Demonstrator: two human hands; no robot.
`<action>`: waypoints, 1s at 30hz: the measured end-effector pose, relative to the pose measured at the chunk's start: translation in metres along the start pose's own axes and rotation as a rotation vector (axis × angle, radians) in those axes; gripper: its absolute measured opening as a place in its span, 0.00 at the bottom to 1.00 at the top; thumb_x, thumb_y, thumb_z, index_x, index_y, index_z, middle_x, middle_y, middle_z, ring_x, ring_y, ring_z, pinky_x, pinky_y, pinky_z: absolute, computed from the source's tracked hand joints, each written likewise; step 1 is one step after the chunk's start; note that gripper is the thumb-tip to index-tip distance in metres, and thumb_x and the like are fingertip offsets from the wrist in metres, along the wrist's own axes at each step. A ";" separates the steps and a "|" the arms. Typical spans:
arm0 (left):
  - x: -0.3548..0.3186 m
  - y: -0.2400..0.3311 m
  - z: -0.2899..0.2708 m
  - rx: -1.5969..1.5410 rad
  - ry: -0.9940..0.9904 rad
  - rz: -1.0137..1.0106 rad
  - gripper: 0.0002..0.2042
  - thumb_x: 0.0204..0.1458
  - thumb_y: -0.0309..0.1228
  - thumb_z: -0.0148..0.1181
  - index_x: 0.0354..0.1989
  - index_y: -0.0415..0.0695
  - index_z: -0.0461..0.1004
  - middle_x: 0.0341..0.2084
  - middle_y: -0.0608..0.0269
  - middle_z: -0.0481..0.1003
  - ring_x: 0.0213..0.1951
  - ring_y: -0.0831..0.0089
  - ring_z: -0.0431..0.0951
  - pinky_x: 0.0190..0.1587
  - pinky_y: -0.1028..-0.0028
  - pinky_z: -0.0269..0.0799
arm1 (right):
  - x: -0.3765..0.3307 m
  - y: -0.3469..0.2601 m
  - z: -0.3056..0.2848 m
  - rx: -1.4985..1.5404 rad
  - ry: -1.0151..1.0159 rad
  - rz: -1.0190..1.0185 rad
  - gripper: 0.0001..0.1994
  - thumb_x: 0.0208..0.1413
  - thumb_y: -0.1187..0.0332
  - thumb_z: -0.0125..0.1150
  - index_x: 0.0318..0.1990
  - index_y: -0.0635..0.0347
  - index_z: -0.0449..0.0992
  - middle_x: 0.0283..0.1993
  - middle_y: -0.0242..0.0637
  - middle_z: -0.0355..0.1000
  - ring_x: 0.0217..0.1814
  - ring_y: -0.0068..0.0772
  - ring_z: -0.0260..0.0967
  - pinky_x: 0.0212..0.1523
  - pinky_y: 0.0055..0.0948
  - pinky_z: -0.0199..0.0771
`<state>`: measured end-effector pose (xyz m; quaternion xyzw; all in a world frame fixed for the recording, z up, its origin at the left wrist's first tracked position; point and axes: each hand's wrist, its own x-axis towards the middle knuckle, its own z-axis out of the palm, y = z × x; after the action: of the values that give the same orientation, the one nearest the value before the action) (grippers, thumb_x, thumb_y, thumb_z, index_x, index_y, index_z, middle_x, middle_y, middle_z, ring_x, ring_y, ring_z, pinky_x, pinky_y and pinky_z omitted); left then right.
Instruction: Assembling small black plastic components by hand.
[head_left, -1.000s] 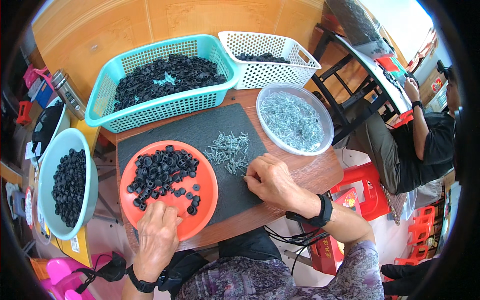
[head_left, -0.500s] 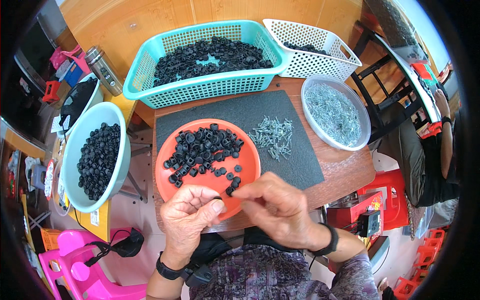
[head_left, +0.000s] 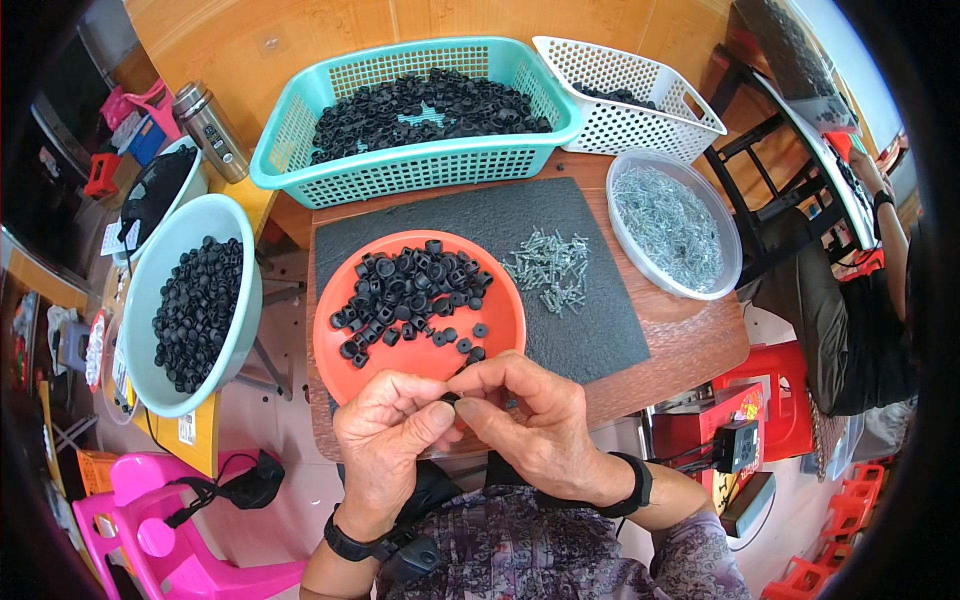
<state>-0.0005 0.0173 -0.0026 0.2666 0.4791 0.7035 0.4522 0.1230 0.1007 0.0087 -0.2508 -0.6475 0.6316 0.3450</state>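
Note:
My left hand (head_left: 392, 432) and my right hand (head_left: 525, 420) meet over the near edge of an orange plate (head_left: 345, 372). Between their fingertips is a small black plastic part (head_left: 451, 398), mostly covered by the fingers. Both hands are closed in a pinch on it. On the plate lies a heap of black caps (head_left: 400, 290), with a few loose small black pieces (head_left: 463, 345) nearer my hands. To the right of the plate, a pile of silver screws (head_left: 550, 268) rests on a dark mat (head_left: 600, 345).
A round clear tub (head_left: 727, 205) of screws stands at the right. Behind are a turquoise basket (head_left: 420, 180) and a white basket (head_left: 640, 130) of black parts. At left, a pale green basin (head_left: 240, 330) holds black caps; a steel flask (head_left: 212, 135) and pink chair (head_left: 180, 545) are beyond.
My right hand has moved left and down from the plate's black pieces to join my left hand. Its fingers now touch the small black part held there. The view has shifted slightly.

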 end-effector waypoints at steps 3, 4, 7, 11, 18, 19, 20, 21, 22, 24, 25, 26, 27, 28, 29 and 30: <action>-0.002 0.003 -0.001 0.071 0.024 -0.051 0.06 0.50 0.22 0.58 0.36 0.34 0.72 0.27 0.57 0.76 0.26 0.76 0.77 0.26 0.82 0.72 | 0.000 -0.005 -0.001 0.071 -0.021 0.062 0.06 0.50 0.80 0.57 0.37 0.66 0.73 0.31 0.38 0.68 0.30 0.24 0.69 0.28 0.22 0.70; -0.001 0.005 0.002 0.071 0.023 -0.044 0.06 0.50 0.22 0.58 0.36 0.34 0.72 0.27 0.57 0.76 0.26 0.76 0.77 0.26 0.82 0.72 | -0.001 -0.004 -0.003 0.021 -0.032 0.065 0.07 0.50 0.81 0.57 0.38 0.67 0.73 0.33 0.36 0.69 0.31 0.20 0.69 0.29 0.19 0.69; -0.003 0.008 0.007 0.060 0.098 -0.060 0.08 0.45 0.22 0.63 0.31 0.33 0.70 0.23 0.53 0.75 0.20 0.73 0.75 0.21 0.78 0.72 | -0.002 -0.001 -0.005 -0.055 -0.035 0.028 0.08 0.49 0.82 0.57 0.38 0.68 0.73 0.35 0.34 0.69 0.31 0.16 0.67 0.30 0.15 0.67; -0.003 0.006 0.004 0.032 0.080 -0.074 0.09 0.44 0.22 0.64 0.31 0.33 0.70 0.23 0.52 0.75 0.19 0.72 0.75 0.20 0.78 0.72 | -0.002 -0.003 -0.006 -0.158 -0.021 -0.063 0.08 0.48 0.82 0.58 0.37 0.66 0.74 0.34 0.33 0.68 0.28 0.14 0.64 0.27 0.15 0.64; 0.000 0.003 0.006 -0.053 0.080 -0.096 0.11 0.42 0.23 0.65 0.33 0.32 0.71 0.22 0.53 0.75 0.18 0.71 0.75 0.19 0.78 0.72 | 0.000 -0.003 -0.006 -0.197 -0.028 -0.134 0.08 0.47 0.83 0.59 0.37 0.65 0.74 0.33 0.33 0.67 0.26 0.14 0.62 0.26 0.15 0.62; 0.000 0.002 0.006 -0.053 0.079 -0.098 0.11 0.42 0.23 0.65 0.33 0.32 0.71 0.22 0.53 0.75 0.18 0.71 0.75 0.19 0.78 0.72 | 0.000 -0.002 -0.005 -0.176 -0.012 -0.130 0.08 0.47 0.83 0.59 0.37 0.65 0.74 0.33 0.33 0.67 0.26 0.14 0.62 0.26 0.16 0.62; -0.001 0.000 0.005 -0.047 0.073 -0.071 0.12 0.42 0.23 0.65 0.34 0.32 0.71 0.21 0.54 0.75 0.19 0.71 0.75 0.19 0.78 0.72 | 0.000 -0.002 -0.004 -0.155 0.001 -0.128 0.08 0.47 0.83 0.59 0.36 0.65 0.74 0.33 0.33 0.68 0.26 0.14 0.62 0.26 0.16 0.62; -0.002 -0.002 0.004 -0.040 0.067 -0.044 0.12 0.42 0.23 0.66 0.34 0.32 0.72 0.21 0.54 0.75 0.19 0.71 0.75 0.19 0.78 0.71 | 0.000 -0.002 -0.005 -0.154 0.001 -0.128 0.08 0.47 0.83 0.59 0.36 0.65 0.74 0.33 0.33 0.68 0.26 0.14 0.62 0.26 0.16 0.62; -0.002 -0.003 0.002 -0.039 0.067 -0.044 0.12 0.42 0.23 0.66 0.34 0.32 0.72 0.21 0.54 0.75 0.19 0.71 0.75 0.19 0.78 0.71 | 0.001 -0.004 -0.006 -0.181 -0.008 -0.140 0.08 0.48 0.82 0.58 0.36 0.65 0.73 0.30 0.34 0.68 0.28 0.22 0.65 0.27 0.20 0.65; -0.002 -0.004 -0.002 -0.103 -0.016 -0.049 0.12 0.43 0.21 0.64 0.36 0.33 0.72 0.26 0.55 0.76 0.24 0.73 0.76 0.23 0.79 0.74 | 0.000 -0.007 -0.006 -0.209 -0.012 -0.151 0.07 0.48 0.81 0.58 0.36 0.65 0.72 0.28 0.36 0.69 0.30 0.29 0.69 0.29 0.25 0.69; -0.002 -0.003 -0.002 -0.103 -0.018 -0.051 0.12 0.43 0.21 0.64 0.36 0.33 0.72 0.26 0.55 0.76 0.24 0.73 0.76 0.23 0.79 0.74 | -0.001 -0.008 -0.005 -0.037 -0.010 -0.084 0.06 0.50 0.81 0.56 0.37 0.66 0.71 0.29 0.36 0.70 0.31 0.26 0.71 0.29 0.23 0.71; -0.002 -0.002 -0.001 -0.154 -0.005 -0.069 0.12 0.42 0.20 0.65 0.36 0.33 0.72 0.26 0.54 0.75 0.25 0.71 0.77 0.22 0.78 0.74 | -0.002 -0.009 -0.004 0.136 -0.010 -0.016 0.05 0.52 0.81 0.55 0.37 0.67 0.70 0.29 0.36 0.70 0.31 0.24 0.72 0.30 0.21 0.73; -0.002 -0.001 -0.001 -0.206 0.008 -0.088 0.12 0.41 0.20 0.65 0.35 0.33 0.72 0.26 0.53 0.75 0.25 0.70 0.77 0.21 0.77 0.74 | -0.002 -0.008 -0.006 0.137 -0.009 -0.016 0.05 0.52 0.81 0.55 0.37 0.67 0.70 0.29 0.36 0.70 0.31 0.24 0.72 0.30 0.21 0.73; -0.002 -0.001 -0.002 -0.206 0.007 -0.089 0.12 0.41 0.20 0.65 0.35 0.33 0.72 0.26 0.53 0.75 0.25 0.70 0.77 0.21 0.77 0.74 | -0.002 -0.007 -0.007 0.189 -0.021 -0.011 0.05 0.54 0.81 0.53 0.38 0.68 0.70 0.30 0.36 0.71 0.31 0.23 0.72 0.31 0.21 0.74; -0.002 -0.001 -0.003 -0.248 -0.006 -0.102 0.12 0.41 0.20 0.65 0.35 0.33 0.71 0.26 0.52 0.75 0.25 0.68 0.77 0.21 0.75 0.75 | -0.001 -0.005 -0.008 0.242 -0.036 -0.007 0.05 0.55 0.80 0.52 0.39 0.69 0.69 0.31 0.37 0.71 0.32 0.22 0.73 0.32 0.20 0.76; -0.003 0.000 -0.003 -0.291 -0.019 -0.115 0.12 0.40 0.20 0.66 0.34 0.34 0.71 0.25 0.52 0.75 0.25 0.67 0.78 0.20 0.74 0.75 | -0.001 -0.005 -0.009 0.243 -0.036 -0.007 0.05 0.55 0.80 0.52 0.39 0.69 0.69 0.31 0.37 0.71 0.32 0.22 0.73 0.32 0.20 0.76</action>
<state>-0.0018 0.0137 -0.0042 0.1771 0.3824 0.7359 0.5299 0.1308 0.1050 0.0129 -0.1932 -0.5731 0.7087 0.3633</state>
